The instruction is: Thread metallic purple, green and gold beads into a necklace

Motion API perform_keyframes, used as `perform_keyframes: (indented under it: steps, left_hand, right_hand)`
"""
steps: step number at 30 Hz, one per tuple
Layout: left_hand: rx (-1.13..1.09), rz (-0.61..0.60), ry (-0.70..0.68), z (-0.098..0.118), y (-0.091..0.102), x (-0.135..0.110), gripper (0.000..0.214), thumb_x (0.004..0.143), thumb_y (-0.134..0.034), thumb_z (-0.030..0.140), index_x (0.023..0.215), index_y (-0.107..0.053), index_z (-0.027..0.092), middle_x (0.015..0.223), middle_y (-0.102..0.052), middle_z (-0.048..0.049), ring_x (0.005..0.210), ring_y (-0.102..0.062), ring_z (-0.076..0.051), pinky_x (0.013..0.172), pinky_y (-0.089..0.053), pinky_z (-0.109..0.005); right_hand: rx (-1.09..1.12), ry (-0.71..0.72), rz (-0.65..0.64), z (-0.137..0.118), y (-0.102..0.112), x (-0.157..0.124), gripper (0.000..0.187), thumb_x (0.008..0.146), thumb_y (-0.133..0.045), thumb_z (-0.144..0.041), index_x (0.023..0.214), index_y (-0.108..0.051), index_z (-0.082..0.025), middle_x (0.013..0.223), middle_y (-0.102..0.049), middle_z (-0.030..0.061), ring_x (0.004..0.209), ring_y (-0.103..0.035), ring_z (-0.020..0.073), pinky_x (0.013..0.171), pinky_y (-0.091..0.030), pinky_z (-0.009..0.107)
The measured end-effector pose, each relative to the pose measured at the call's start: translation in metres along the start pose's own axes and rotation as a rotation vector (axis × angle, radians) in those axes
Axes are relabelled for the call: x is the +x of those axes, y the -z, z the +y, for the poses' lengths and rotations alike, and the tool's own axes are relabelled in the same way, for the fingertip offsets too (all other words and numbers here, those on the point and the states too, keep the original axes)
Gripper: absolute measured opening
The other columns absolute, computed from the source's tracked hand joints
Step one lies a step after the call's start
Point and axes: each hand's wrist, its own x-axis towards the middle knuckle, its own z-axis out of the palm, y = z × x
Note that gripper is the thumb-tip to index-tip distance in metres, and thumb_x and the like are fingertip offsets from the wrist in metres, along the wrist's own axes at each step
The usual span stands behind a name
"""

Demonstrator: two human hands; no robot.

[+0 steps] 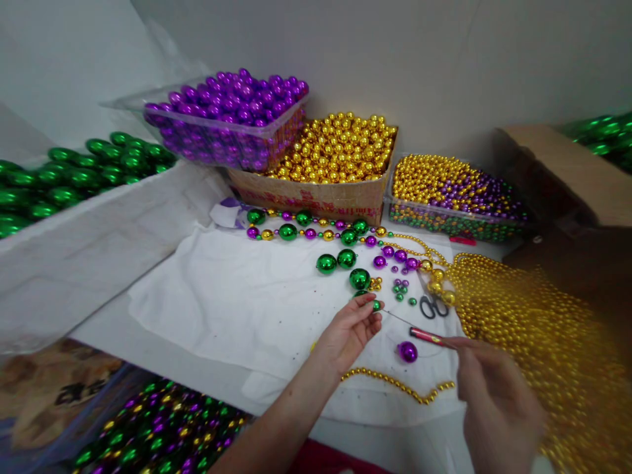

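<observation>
My left hand (349, 330) pinches a small green bead (376, 305) between thumb and fingertips, over a white cloth (237, 303). My right hand (494, 395) is closed on a thin needle tool with a red handle (427, 337), its tip pointing at the green bead. A purple ball (407, 351) lies on the cloth between the hands. A short strand of gold beads (399, 385) lies below it. A strung row of green, purple and gold balls (316, 230) runs across the cloth's far side, with loose green balls (336, 261) nearer.
Scissors (433, 307) lie by a big heap of gold strands (543, 329) at right. Behind stand a clear tray of purple balls (232, 112), a carton of gold balls (336, 151), a bin of mixed strands (454, 191). Green balls (64, 178) fill a box at left; mixed beads (158, 428) lie bottom left.
</observation>
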Motion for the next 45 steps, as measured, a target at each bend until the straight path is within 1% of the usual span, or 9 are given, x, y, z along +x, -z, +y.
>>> perform_keyframes:
  steps: [6, 11, 15, 20, 26, 29, 33, 39, 45]
  left_hand:
    - [0.214, -0.081, -0.03, -0.016, -0.014, -0.004, 0.013, 0.073, -0.07, 0.017, 0.084, -0.063, 0.012, 0.087, -0.065, -0.0049, 0.062, -0.056, -0.006, 0.057, -0.044, -0.017]
    - [0.63, -0.103, -0.185, -0.016, -0.029, -0.007, 0.018, 0.078, -0.065, 0.028, 0.086, -0.067, 0.011, 0.089, -0.066, -0.0071, 0.052, -0.05, -0.005, 0.045, -0.035, -0.018]
    - [0.728, -0.185, -0.225, -0.014, -0.043, -0.006, 0.015, 0.076, -0.065, 0.027, 0.075, -0.066, 0.012, 0.107, -0.063, -0.0082, 0.048, -0.046, -0.002, 0.043, -0.031, -0.019]
    - [0.764, -0.247, -0.236, -0.008, -0.048, 0.007, 0.016, 0.078, -0.063, 0.027, 0.084, -0.068, 0.013, 0.094, -0.065, -0.0063, 0.056, -0.047, -0.005, 0.049, -0.033, -0.019]
    - [1.187, -0.334, -0.249, -0.038, -0.065, 0.073, 0.029, 0.08, -0.055, 0.018, 0.109, -0.061, 0.016, 0.105, -0.064, -0.0078, 0.075, -0.058, -0.013, 0.065, -0.046, -0.025]
    - [1.645, -0.239, -0.544, -0.071, -0.082, 0.11, 0.029, 0.084, -0.054, 0.025, 0.112, -0.058, 0.018, 0.112, -0.058, -0.0093, 0.101, -0.056, -0.021, 0.086, -0.046, -0.034]
    - [2.017, -0.28, -0.577, -0.102, -0.091, 0.135, 0.02, 0.085, -0.052, 0.024, 0.103, -0.058, 0.017, 0.108, -0.056, -0.0105, 0.1, -0.057, -0.024, 0.085, -0.047, -0.039]
    - [1.198, -0.166, -0.334, -0.065, -0.061, 0.103, 0.024, 0.082, -0.058, 0.028, 0.105, -0.055, 0.018, 0.094, -0.06, -0.0043, 0.078, -0.061, -0.015, 0.066, -0.049, -0.027]
    - [0.359, -0.128, -0.033, 0.009, -0.012, 0.035, 0.031, 0.083, -0.06, 0.029, 0.112, -0.055, 0.019, 0.107, -0.061, -0.0084, 0.079, -0.063, -0.013, 0.065, -0.049, -0.021]
  right_hand:
    - [-0.148, 0.031, -0.44, 0.034, -0.009, 0.003, 0.019, 0.089, -0.052, -0.033, 0.095, -0.065, -0.021, 0.093, -0.061, 0.0042, 0.08, -0.057, 0.0156, 0.064, -0.046, 0.027]
    - [-0.315, 0.085, -0.479, 0.029, 0.002, 0.012, 0.037, 0.086, -0.056, -0.037, 0.121, -0.057, -0.028, 0.125, -0.052, 0.0064, 0.113, -0.047, 0.022, 0.074, -0.046, 0.029]
    - [-0.047, -0.108, -0.529, 0.02, -0.001, 0.016, 0.026, 0.087, -0.055, -0.038, 0.106, -0.064, -0.023, 0.099, -0.062, 0.0042, 0.089, -0.057, 0.0167, 0.069, -0.045, 0.026]
    - [0.24, -0.376, -0.303, 0.03, -0.002, 0.017, 0.025, 0.079, -0.064, -0.043, 0.083, -0.067, -0.018, 0.059, -0.051, -0.0023, 0.055, -0.045, 0.0089, 0.05, -0.036, 0.02]
    - [0.589, -0.511, 0.126, 0.034, 0.013, 0.02, 0.023, 0.07, -0.074, -0.037, 0.082, -0.066, -0.019, 0.074, -0.055, -0.001, 0.049, -0.033, 0.0032, 0.041, -0.022, 0.017]
    - [0.597, -0.437, 0.118, 0.029, 0.016, 0.019, 0.019, 0.073, -0.072, -0.035, 0.08, -0.067, -0.018, 0.078, -0.055, 0.0005, 0.05, -0.034, 0.0023, 0.041, -0.023, 0.016]
    - [0.514, -0.326, 0.066, 0.025, 0.019, 0.018, 0.016, 0.078, -0.067, -0.034, 0.081, -0.068, -0.019, 0.076, -0.053, 0.0004, 0.047, -0.034, 0.0022, 0.04, -0.024, 0.017]
    - [0.446, -0.246, 0.192, 0.015, 0.034, 0.022, 0.012, 0.073, -0.071, -0.029, 0.077, -0.068, -0.018, 0.097, -0.059, 0.0079, 0.059, -0.049, 0.009, 0.039, -0.028, 0.019]
    - [0.614, -0.376, 0.09, 0.009, 0.027, 0.027, 0.018, 0.08, -0.062, -0.028, 0.07, -0.055, -0.016, 0.101, -0.064, 0.0072, 0.042, -0.029, 0.0005, 0.038, -0.023, 0.019]
